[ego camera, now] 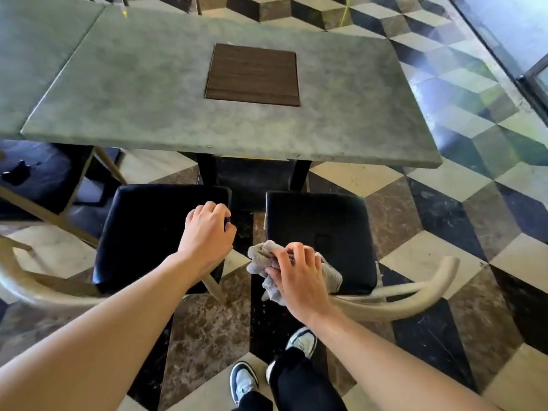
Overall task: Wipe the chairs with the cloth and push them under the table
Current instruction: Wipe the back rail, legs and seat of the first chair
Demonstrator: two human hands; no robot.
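Two chairs stand at the near edge of the table (178, 114), both outside it. Left chair (154, 232): black padded seat, pale curved wooden back. Right chair (326, 226): same build, with its seat front just short of the table's near edge. The left hand (207, 232) rests at the right edge of the left chair's seat, fingers curled over that edge and gripping it. The right hand (296, 274) presses a grey cloth (267, 256) onto the near-left corner of the right chair's seat, fingers bent around the bunched fabric and grasping it. A dark wooden square panel (252, 75) sits inset at the table's centre. Flooring: cube-patterned tiles (444, 203).
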